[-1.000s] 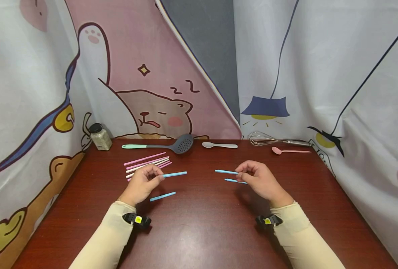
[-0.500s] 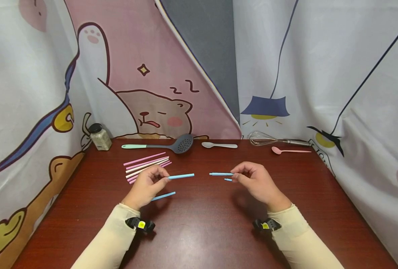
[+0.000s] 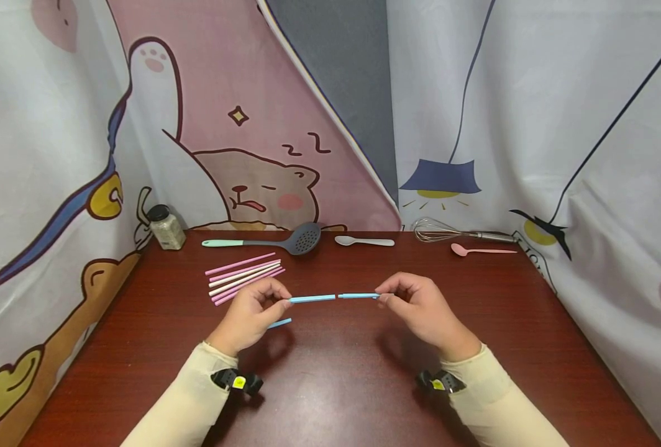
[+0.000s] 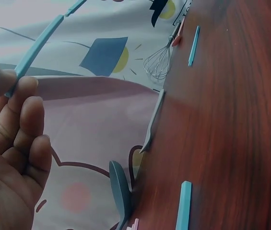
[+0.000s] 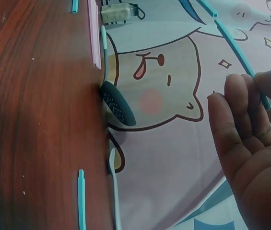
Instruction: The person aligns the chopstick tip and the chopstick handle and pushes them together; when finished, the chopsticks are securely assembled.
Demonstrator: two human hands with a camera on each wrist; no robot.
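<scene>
In the head view my left hand [image 3: 250, 315] pinches a slim blue stick [image 3: 312, 298] between thumb and fingertips. My right hand [image 3: 424, 310] pinches a second blue stick [image 3: 358, 295], whose free end narrows to a thin tip. Held above the table, the two sticks point at each other, nearly in line, with a slight gap between their ends. A third blue stick [image 3: 279, 323] lies on the table, partly covered by the left hand. A fourth blue stick [image 5: 81, 201], also with a narrowed end, lies on the table in the right wrist view; my right hand mostly hides it in the head view.
Several pink and white sticks [image 3: 241, 273] lie beyond the left hand. Along the table's back edge are a jar [image 3: 166, 228], a slotted spoon [image 3: 304, 239], a pale spoon [image 3: 365, 242], a whisk [image 3: 448, 233] and a pink spoon [image 3: 481, 251]. Printed curtains hang behind.
Both hands have moved inward and slightly nearer the camera, bringing the two held blue sticks from well apart to almost end to end. Both hands keep their pinch.
</scene>
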